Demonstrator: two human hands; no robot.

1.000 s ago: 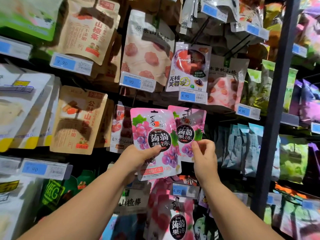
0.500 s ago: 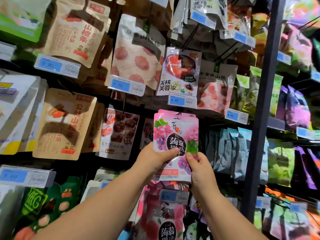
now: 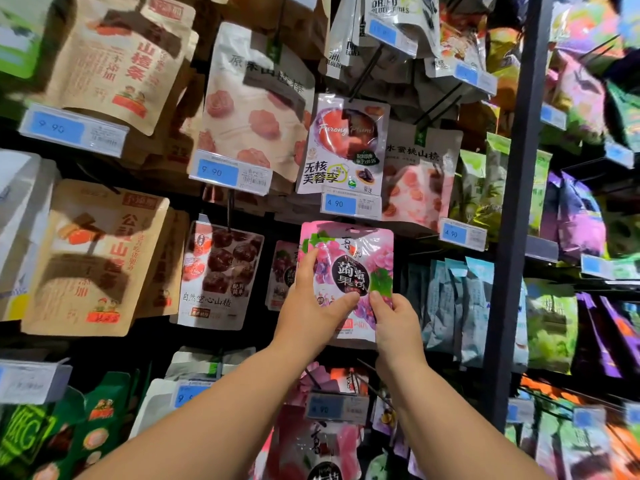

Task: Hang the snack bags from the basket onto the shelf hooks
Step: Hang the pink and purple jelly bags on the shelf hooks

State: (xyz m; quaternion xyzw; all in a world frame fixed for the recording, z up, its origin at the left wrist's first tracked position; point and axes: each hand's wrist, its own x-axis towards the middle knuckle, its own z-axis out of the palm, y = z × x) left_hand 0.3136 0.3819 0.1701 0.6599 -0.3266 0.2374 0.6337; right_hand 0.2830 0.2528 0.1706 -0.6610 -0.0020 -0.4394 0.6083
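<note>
A pink grape-jelly snack bag (image 3: 349,258) is held upright in front of the shelf, just under a blue 4.90 price tag (image 3: 349,204). At least one more pink bag sits behind it, its edge showing at the top left. My left hand (image 3: 311,306) grips the stack's left side, thumb across the front. My right hand (image 3: 394,323) pinches the lower right corner. The hang hole at the top sits level with the hook row; the hook itself is hidden behind the bags. The basket is out of view.
Hanging snack bags fill the shelf all around: brown hawthorn bags (image 3: 93,258) at left, a dark-fruit bag (image 3: 221,275) beside my hands, teal bags (image 3: 457,306) at right. More pink jelly bags (image 3: 318,441) hang below. A dark upright post (image 3: 512,237) stands to the right.
The two pink bags, held apart side by side, were brought together into one stack. Both hands then raised the stack closer to the shelf, under the 4.90 tag.
</note>
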